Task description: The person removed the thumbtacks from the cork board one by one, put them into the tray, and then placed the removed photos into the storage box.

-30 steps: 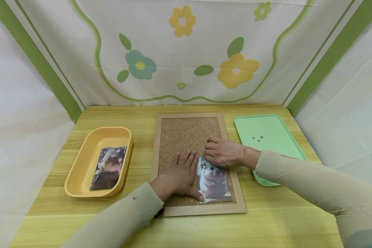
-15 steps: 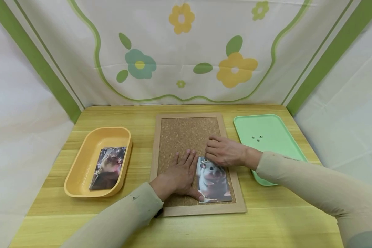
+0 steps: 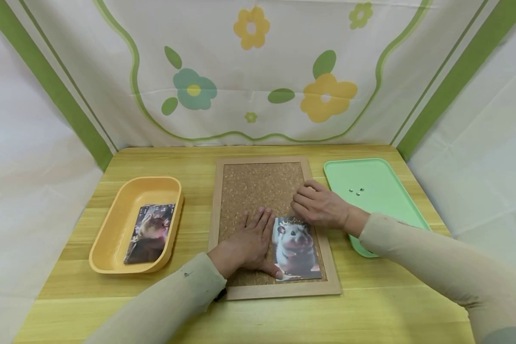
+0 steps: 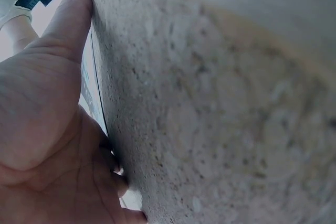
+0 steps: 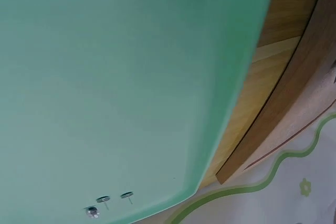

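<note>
My left hand [image 3: 247,243] lies spread on the wood-framed corkboard [image 3: 258,186], its thumb on the lower left corner of a hamster photo [image 3: 295,253]. In the left wrist view, the left hand [image 4: 42,114] shows its palm side beside the speckled cork. The photo lies at the board's lower right. By its top edge is my right hand [image 3: 320,205], fingers bent and tips over the cork; whether something small sits between them is hidden. The right wrist view shows no right hand, only the green tray [image 5: 131,77] and the board's edge.
On the green tray [image 3: 382,184] at the right lie three small metal thumbtacks [image 3: 358,193]. At the left stands a yellow-orange bin [image 3: 109,239] with another animal photo [image 3: 150,234] inside. A flower-printed curtain [image 3: 249,71] hangs behind the table.
My right hand has shifted a little up and to the right, uncovering more of the photo's top edge. My left hand and the photo have stayed in place.
</note>
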`<state>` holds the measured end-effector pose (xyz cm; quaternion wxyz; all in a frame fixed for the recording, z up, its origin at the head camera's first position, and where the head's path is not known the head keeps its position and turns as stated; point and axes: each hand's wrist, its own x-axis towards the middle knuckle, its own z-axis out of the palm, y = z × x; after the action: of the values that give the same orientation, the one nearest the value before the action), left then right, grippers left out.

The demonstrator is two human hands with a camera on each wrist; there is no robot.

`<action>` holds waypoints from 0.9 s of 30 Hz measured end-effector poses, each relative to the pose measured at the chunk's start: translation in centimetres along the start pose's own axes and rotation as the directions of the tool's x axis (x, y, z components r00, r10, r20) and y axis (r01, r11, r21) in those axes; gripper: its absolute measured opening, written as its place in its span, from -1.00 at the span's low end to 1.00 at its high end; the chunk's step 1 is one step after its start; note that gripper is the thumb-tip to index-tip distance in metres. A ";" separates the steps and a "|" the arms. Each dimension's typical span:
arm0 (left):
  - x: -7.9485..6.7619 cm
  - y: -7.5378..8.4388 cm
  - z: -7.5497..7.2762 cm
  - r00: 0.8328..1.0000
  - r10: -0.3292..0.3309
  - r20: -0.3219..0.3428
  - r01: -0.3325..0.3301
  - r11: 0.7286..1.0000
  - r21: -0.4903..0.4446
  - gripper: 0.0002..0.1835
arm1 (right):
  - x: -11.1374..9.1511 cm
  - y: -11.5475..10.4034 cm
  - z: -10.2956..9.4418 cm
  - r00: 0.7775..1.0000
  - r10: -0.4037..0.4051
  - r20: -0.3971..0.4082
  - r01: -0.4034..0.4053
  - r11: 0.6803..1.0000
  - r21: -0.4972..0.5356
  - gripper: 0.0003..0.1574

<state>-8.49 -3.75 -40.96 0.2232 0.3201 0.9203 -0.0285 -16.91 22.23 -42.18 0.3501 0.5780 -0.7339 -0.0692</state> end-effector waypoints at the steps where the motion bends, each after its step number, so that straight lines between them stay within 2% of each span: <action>1: 0.0 0.0 0.0 1.000 -0.001 0.003 0.001 1.000 0.001 0.57 | -0.2 0.1 0.0 1.000 0.012 -0.009 -0.012 1.000 -0.001 -0.62; 12: 0.1 -0.1 0.2 1.000 0.006 -0.009 -0.006 1.000 -0.016 0.59 | -2.7 1.3 -1.0 0.985 0.153 -0.075 -0.158 0.985 -0.071 -0.82; 22: 0.1 0.1 -0.1 1.000 0.004 0.010 -0.004 1.000 -0.012 0.59 | -6.5 2.9 -1.8 0.936 0.315 -0.156 -0.335 0.935 -0.120 -0.82; 27: 0.0 0.1 -0.3 1.000 0.005 0.009 -0.005 1.000 -0.013 0.58 | -9.1 3.5 -2.5 0.915 0.374 -0.154 -0.395 0.908 -0.142 -0.81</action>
<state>-8.55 -3.63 -40.73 0.2293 0.3207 0.9187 -0.0234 -17.46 32.26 -42.43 0.4497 0.3929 -0.8017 -0.0254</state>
